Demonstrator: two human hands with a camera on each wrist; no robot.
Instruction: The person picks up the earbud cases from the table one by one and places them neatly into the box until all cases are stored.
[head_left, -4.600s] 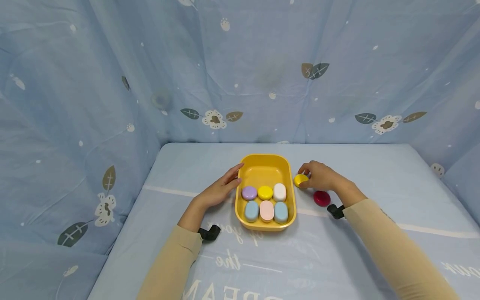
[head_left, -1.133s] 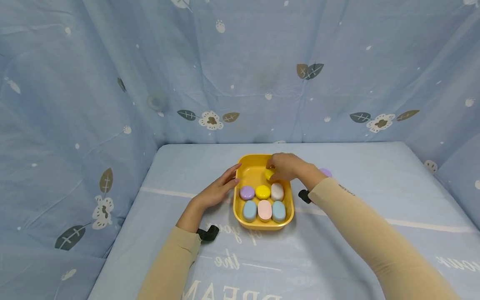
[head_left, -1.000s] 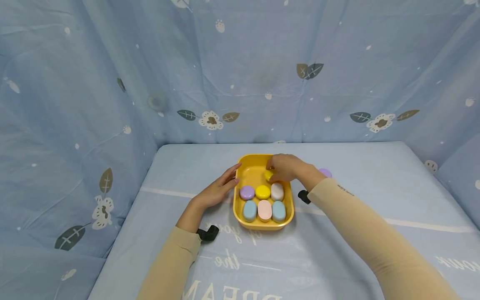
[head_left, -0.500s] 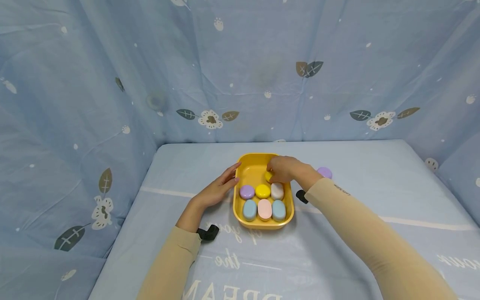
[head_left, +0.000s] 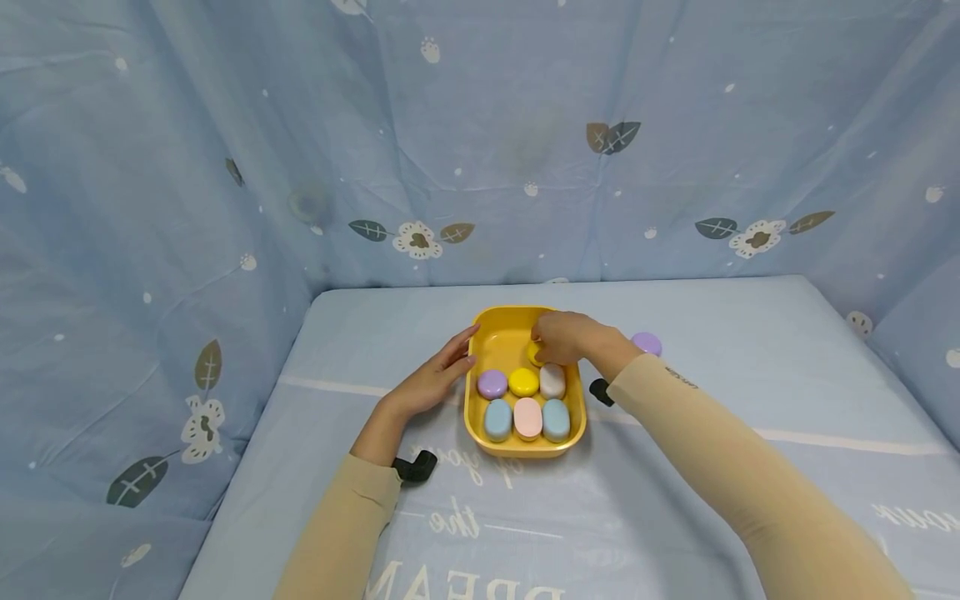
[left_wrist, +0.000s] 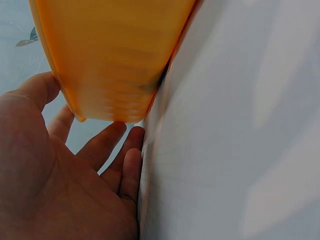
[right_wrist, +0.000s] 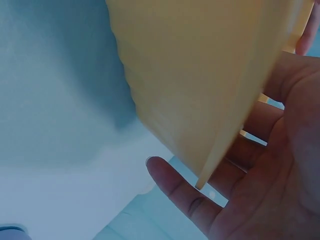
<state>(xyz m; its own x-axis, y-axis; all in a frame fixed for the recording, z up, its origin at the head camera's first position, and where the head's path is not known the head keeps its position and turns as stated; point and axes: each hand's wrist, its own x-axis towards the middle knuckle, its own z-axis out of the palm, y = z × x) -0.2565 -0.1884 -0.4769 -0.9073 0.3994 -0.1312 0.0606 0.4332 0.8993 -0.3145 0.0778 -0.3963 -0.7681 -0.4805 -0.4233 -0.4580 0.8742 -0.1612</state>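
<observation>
A yellow plastic tray point(head_left: 525, 452) stands on the cloth-covered table. My left hand point(head_left: 427, 382) rests its fingertips and thumb against the tray's left side, fingers loosely extended. Over the right rim reaches my right hand point(head_left: 567, 337), pinching a yellow round piece point(head_left: 534, 353) inside the tray; the hand partly covers it. The middle row has a purple round piece point(head_left: 492, 384), another yellow piece point(head_left: 523, 382) and a white oval piece point(head_left: 552, 382). Nearest the front lie a blue oval point(head_left: 498, 420), a pink oval point(head_left: 527, 418) and a second blue oval point(head_left: 556, 421).
A loose purple round piece point(head_left: 647, 343) lies on the table right of the tray, just behind my right forearm. Blue patterned cloth point(head_left: 450, 125) hangs behind and to the left. Dark wrist cameras point(head_left: 417, 467) stick out below each wrist.
My right hand has carried the yellow piece from the table into the tray and has barely moved this last second. The red piece seen earlier is out of sight by the right forearm.
</observation>
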